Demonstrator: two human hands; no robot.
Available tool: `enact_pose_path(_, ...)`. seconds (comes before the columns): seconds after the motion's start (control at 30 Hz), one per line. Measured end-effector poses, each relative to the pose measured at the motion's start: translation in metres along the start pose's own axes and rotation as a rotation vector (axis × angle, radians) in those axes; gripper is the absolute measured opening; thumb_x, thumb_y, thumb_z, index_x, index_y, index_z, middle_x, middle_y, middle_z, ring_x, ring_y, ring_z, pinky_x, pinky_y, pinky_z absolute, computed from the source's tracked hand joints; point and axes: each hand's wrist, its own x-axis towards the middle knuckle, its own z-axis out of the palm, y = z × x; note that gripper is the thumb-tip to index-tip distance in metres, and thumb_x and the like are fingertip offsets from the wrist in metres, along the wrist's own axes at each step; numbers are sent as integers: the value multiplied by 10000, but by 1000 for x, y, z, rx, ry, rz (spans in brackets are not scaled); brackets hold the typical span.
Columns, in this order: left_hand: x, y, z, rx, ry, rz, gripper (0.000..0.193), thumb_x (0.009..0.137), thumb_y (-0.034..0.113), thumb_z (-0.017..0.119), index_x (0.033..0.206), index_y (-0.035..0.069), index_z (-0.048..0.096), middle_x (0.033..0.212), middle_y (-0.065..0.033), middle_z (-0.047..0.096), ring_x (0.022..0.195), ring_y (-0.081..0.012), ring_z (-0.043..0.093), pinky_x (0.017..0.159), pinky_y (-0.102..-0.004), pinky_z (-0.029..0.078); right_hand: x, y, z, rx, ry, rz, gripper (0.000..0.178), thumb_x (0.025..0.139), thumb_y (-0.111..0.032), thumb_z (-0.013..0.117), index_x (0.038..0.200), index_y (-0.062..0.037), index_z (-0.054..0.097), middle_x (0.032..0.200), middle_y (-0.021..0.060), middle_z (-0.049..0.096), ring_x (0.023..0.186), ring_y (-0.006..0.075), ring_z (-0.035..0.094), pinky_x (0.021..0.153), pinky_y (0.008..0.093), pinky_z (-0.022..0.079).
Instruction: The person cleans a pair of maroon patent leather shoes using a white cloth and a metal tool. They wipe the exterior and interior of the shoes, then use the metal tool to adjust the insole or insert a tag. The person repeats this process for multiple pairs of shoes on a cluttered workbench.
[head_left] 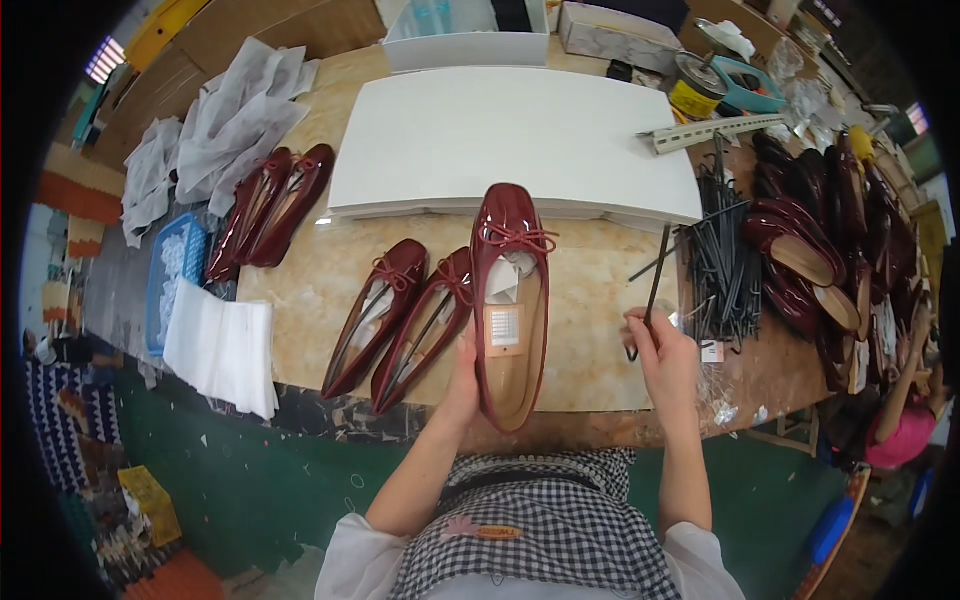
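My left hand (462, 385) grips a burgundy patent ballet flat (518, 390) by its side, toe pointing away from me. A thin bow crosses its vamp, paper fills the toe, and a small tag lies on the insole. In my right hand (665, 362), a thin black strip (656, 275) is pinched, its far end slanting up beside the white box lid. Left of the held shoe, two matching ballet flats (372, 310) rest on the table (590, 290), each with a dark strip lying inside. Another pair of burgundy flats (290, 205) sits farther left.
A white box lid (510, 140) spans the far middle. To the right are a bundle of black strips (722, 260) and a heap of burgundy shoes (800, 250). White tissue sheets (222, 345), a blue basket (165, 330) and crumpled paper (235, 115) lie left. A person in pink (900, 425) is at far right.
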Motion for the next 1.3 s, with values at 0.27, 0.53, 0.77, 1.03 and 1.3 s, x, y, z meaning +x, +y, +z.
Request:
enact_pose_path(0.27, 19, -9, -27, 299, 159, 306, 857, 915, 703, 315, 1424, 14, 316, 1270, -134, 526, 1111, -217, 543, 935, -362, 447, -19, -92, 3, 274, -542, 223, 355, 936, -112, 563, 1287, -69, 576, 538, 80, 488, 470, 117, 473, 486, 271, 400)
enact_pose_path(0.53, 9, 10, -6, 382, 42, 314, 1008, 840, 789, 368, 1419, -34, 304, 1255, -148, 532, 1134, -206, 549, 957, -340, 443, -2, -97, 20, 254, -419, 43, 295, 940, -121, 546, 1204, -2, 604, 529, 121, 470, 437, 184, 487, 458, 323, 385)
enact_pose_path(0.77, -4, -5, 27, 256, 155, 358, 1026, 820, 819, 338, 1412, -18, 300, 1227, -125, 543, 1099, -196, 565, 919, -329, 470, -11, -102, 51, -63, -39, -366, 312, 919, -80, 570, 1218, 3, 602, 512, 109, 491, 412, 192, 496, 429, 319, 378)
enact_pose_path(1.03, -12, -2, 8, 332, 62, 49, 655, 926, 503, 543, 1320, -12, 453, 1183, -98, 555, 1047, -125, 550, 868, -290, 461, -25, -94, 38, -111, -288, -178, 333, 920, -139, 572, 1232, -25, 592, 647, 137, 633, 500, 263, 583, 499, 352, 464)
enact_pose_path(1.3, -20, 68, -44, 1960, 111, 293, 533, 695, 203, 756, 1197, 153, 583, 1284, -233, 453, 1224, -418, 392, 1008, -518, 326, -19, -40, -8, 85, -174, 107, 320, 924, -142, 578, 1231, -57, 607, 849, 167, 679, 676, 264, 645, 633, 336, 512)
